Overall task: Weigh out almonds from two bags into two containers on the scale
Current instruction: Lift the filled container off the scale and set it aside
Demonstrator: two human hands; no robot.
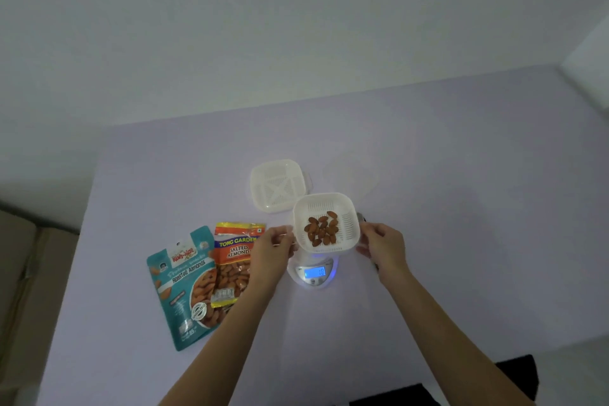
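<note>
A white slotted container (pixel 346 208) holding several almonds (pixel 322 230) sits on or just above a small white scale (pixel 313 272) whose blue display is lit. My left hand (pixel 272 249) grips the container's left rim and my right hand (pixel 384 245) grips its right rim. A second, empty white container (pixel 276 186) stands just behind and to the left. Left of the scale lie two bags: a teal roasted almonds bag (pixel 183 287) and an orange salted almonds bag (pixel 232 260), partly under my left wrist.
Everything rests on a pale lilac table (pixel 428 208) against a white wall. A clear lid (pixel 351 175) lies faintly visible behind the scale. A small dark object (pixel 361 217) peeks out behind my right hand. A dark area shows at the table's near right edge.
</note>
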